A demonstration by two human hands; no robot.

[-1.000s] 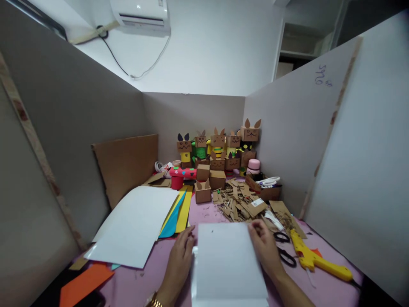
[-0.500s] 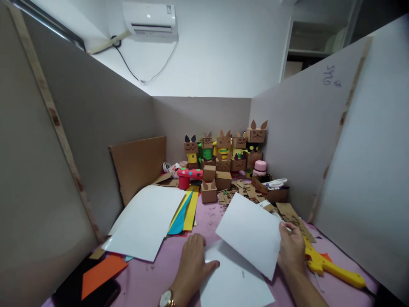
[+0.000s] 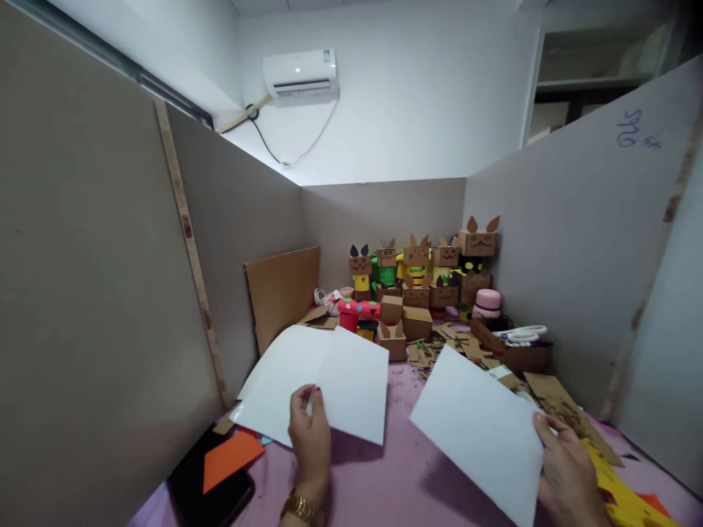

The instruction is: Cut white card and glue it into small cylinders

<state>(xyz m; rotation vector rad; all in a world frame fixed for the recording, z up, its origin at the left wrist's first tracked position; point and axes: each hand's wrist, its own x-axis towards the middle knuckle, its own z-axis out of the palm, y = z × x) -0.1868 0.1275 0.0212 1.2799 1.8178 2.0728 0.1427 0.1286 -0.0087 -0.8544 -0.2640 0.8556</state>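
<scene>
My left hand, with a gold watch band at the wrist, pinches the lower left edge of a white sheet. That sheet is raised and overlaps larger white sheets lying on the left. On the right, my right hand grips another white sheet by its right edge, tilted above the pink tabletop. The two held sheets are apart. A yellow glue gun lies beside my right hand, partly hidden by it.
Cardboard animal figures and small boxes stand at the back. Cardboard scraps and a box with white scissors are at right. An orange sheet lies over a black object at left. Partitions enclose the table.
My left hand has taken hold of the lower white sheet and carried it up and left over the large sheets. The view has turned left; my right hand still holds its sheet.
</scene>
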